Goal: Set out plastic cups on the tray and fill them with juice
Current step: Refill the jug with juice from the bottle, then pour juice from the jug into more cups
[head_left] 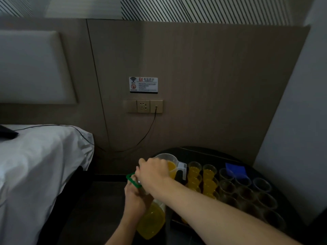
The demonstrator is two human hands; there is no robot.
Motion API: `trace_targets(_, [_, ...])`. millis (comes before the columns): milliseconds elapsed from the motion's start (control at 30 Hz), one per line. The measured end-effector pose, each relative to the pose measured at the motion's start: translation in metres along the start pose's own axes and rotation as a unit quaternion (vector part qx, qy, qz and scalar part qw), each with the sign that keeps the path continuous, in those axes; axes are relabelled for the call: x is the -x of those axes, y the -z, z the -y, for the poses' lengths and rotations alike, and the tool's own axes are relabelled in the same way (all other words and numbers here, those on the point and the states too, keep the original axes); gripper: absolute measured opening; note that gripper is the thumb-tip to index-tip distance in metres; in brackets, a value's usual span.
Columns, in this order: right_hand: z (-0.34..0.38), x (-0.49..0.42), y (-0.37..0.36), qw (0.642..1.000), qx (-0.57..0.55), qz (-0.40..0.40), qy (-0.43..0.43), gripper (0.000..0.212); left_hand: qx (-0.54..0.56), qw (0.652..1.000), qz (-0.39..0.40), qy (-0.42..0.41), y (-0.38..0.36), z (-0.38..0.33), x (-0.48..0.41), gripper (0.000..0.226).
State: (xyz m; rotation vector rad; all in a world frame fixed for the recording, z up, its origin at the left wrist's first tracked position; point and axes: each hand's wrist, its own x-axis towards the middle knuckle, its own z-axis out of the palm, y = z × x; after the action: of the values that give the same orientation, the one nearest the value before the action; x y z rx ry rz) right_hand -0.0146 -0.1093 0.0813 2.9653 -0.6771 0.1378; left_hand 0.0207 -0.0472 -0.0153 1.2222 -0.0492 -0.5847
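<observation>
A large plastic juice bottle (152,221), holding orange juice, leans at the tray's left edge. My left hand (135,194) grips its neck just under a green carry ring (130,179). My right hand (154,172) is curled over the bottle's top and hides the cap. Behind my hands stands a clear pitcher (182,169), partly filled with juice. On the dark tray (203,152), several cups filled with juice (194,171) form the left columns. Several clear cups with no juice in them (261,185) stand to their right.
A blue packet (235,169) lies at the tray's back right. A bed with a white sheet (40,165) is on the left, and dark floor lies between it and the tray. A black cable (146,133) hangs from the wall socket (149,106). A pale wall (292,138) is close on the right.
</observation>
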Motion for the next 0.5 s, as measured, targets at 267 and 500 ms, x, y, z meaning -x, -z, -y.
trace_targets(267, [-0.013, 0.01, -0.005, 0.976, -0.208, 0.028, -0.061, 0.07, -0.011, 0.996, 0.085, -0.037, 0.002, -0.007, 0.021, 0.058])
trace_targets(500, [-0.042, 0.023, 0.0, 0.941, -0.312, 0.056, -0.118, 0.093, -0.354, 0.924, 0.104, -0.098, 0.029, -0.025, 0.031, 0.163])
